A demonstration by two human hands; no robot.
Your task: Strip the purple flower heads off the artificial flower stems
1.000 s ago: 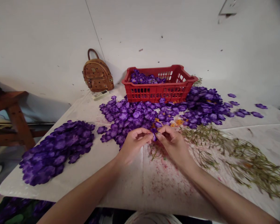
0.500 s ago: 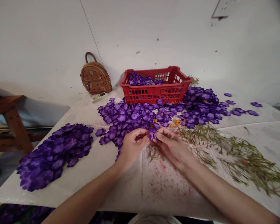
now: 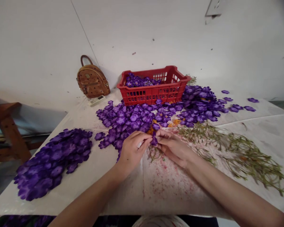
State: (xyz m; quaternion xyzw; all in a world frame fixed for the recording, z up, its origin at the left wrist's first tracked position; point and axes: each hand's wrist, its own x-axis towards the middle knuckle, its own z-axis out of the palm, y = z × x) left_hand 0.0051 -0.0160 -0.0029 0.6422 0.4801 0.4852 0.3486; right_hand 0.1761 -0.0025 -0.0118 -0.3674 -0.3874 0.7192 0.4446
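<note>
Between my two hands, above the middle of the table, is a small purple flower [image 3: 154,139]. My left hand [image 3: 133,148] pinches its left side with thumb and forefinger. On its right side my right hand [image 3: 172,145] grips it, fingers bent. Thin green stems [image 3: 155,153] show just beneath the hands. Purple petals [image 3: 132,118] lie in a wide heap behind my hands, with small orange pieces [image 3: 176,122] among them. Green stems [image 3: 251,154] are spread out to the right. Another petal pile [image 3: 56,157] lies on the left.
At the back, a red crate [image 3: 153,94] holds purple flowers. A brown backpack [image 3: 93,80] leans on the wall, with a white remote-like device [image 3: 96,101] in front of it. Beyond the table's left edge is a wooden stool [image 3: 11,135].
The view has shifted slightly. My left hand has turned, its fingers now closer together at the flower. The flower has changed its angle and looks more folded between my fingertips.
</note>
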